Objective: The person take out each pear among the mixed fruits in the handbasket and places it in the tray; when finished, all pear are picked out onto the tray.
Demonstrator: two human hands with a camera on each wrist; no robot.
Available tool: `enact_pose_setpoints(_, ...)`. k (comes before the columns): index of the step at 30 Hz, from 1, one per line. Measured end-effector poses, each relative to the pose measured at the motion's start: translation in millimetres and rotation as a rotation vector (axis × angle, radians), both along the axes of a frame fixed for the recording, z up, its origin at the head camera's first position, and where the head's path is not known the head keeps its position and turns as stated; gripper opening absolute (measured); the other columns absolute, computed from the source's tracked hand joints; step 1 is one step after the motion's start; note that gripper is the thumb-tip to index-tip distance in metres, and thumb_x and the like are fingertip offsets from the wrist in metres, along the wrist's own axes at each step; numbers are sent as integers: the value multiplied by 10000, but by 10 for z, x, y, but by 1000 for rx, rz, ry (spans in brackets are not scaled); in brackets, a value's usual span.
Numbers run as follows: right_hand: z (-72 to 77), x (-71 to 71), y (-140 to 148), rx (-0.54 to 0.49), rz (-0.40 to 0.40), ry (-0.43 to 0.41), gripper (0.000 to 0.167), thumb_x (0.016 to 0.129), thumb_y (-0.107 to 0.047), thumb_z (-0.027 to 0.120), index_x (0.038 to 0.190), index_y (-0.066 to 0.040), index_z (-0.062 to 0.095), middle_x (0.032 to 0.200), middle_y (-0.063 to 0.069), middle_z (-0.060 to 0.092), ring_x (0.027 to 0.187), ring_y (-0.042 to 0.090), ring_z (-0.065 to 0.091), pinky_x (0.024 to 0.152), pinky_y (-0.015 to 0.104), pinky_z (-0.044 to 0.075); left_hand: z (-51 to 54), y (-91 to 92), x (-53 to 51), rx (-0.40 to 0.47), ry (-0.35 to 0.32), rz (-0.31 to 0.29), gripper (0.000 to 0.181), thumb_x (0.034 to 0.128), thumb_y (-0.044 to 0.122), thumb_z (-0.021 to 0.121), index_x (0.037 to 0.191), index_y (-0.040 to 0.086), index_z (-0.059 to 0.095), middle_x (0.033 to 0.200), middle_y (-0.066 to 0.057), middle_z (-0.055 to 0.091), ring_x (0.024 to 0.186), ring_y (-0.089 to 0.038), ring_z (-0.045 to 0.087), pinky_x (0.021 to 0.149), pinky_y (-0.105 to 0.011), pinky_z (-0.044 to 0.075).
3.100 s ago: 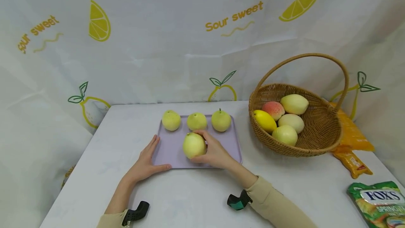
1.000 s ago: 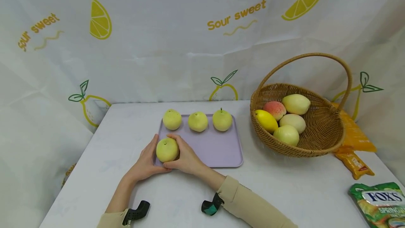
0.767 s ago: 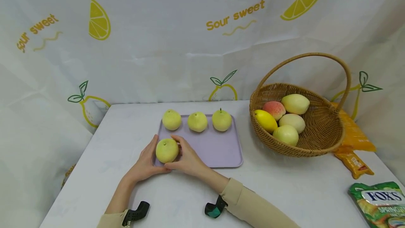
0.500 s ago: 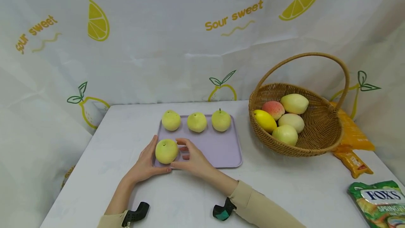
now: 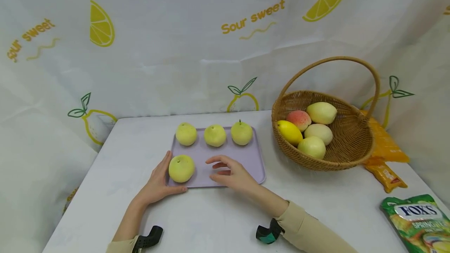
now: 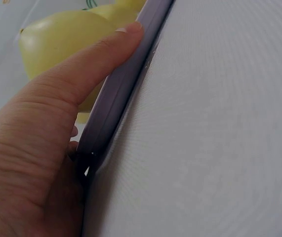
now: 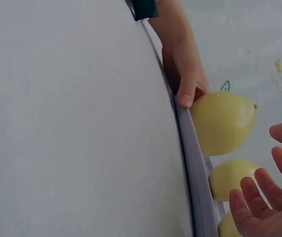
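On the white, finely woven cloth of the bench, the left hand braces the near left corner of the tray, fingers stretched along its left side and thumb laid along the front rim, spread wide. The tray is smooth, mauve and rectangular with rounded corners, its long axis running left to right. The front pear sits in the near left part, just beside that hand, stem end up; it is round, smooth-skinned and yellow-green. Along the back edge stand the left pear, middle pear and right pear, the last with a dark stalk pointing up. The right hand hovers over the tray's front middle, loosely curled, thumb and forefinger well parted, holding nothing. Right of the tray is a woven wicker basket with an arched handle, holding a blushed peach, a lemon slanting down to the right, and three paler fruits. Farther right lie glossy orange packets and a green bag.
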State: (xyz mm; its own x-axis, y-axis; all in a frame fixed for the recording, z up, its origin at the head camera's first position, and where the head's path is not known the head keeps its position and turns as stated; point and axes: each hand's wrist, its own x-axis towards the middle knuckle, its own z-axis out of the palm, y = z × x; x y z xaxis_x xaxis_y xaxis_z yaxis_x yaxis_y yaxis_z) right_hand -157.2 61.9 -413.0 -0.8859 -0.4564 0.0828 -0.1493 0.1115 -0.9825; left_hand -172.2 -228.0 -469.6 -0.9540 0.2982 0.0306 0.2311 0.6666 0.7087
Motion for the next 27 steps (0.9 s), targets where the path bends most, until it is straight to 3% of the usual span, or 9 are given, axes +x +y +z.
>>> enact_pose_setpoints(2, -59, -30, 81, 1, 20, 5, 339, 911, -89, 682, 1244, -87, 618, 1290, 102, 589, 1193, 360, 537, 994, 447, 446, 0, -4, 3, 2, 1, -2, 1260, 696, 462, 857, 1568, 52, 45, 1620, -176, 52, 1451, -443, 46, 1080, -688, 61)
enact_pose_setpoints(7, 7, -24, 265, 20, 76, 39, 301, 930, -70, 639, 1225, -12, 612, 1244, 200, 599, 1147, 387, 554, 983, 458, 450, -1, -19, 3, -4, 2, -6, 1249, 704, 452, 855, 1570, 58, 44, 1618, -187, 48, 1449, -451, 39, 1078, -690, 56)
enact_pose_setpoints(14, 105, 3, 544, 67, 110, 80, 272, 943, -71, 624, 1203, 8, 614, 1209, 201, 607, 1110, 395, 570, 966, 428, 467, -1, -12, -1, 2, 5, -12, 1233, 712, 437, 853, 1569, 54, 54, 1616, -191, 47, 1446, -461, 34, 1068, -703, 58)
enact_pose_setpoints(22, 293, 77, 863, 140, 122, 111, 281, 950, -102, 633, 1223, -43, 610, 1215, 106, 620, 1119, 389, 566, 956, 377, 478, 3, -1, 6, 7, 9, -16, 1230, 709, 425, 858, 1564, 35, 65, 1613, -204, 53, 1444, -466, 41, 1064, -708, 60)
enact_pose_setpoints(27, 465, 94, 1062, 212, 117, 199, 285, 949, -115, 643, 1231, -92, 609, 1216, 8, 624, 1093, 274, 599, 934, 379, 495, 1, -7, -2, 6, 11, -17, 1232, 705, 421, 862, 1566, 41, 67, 1613, -202, 53, 1446, -459, 39, 1068, -703, 51)
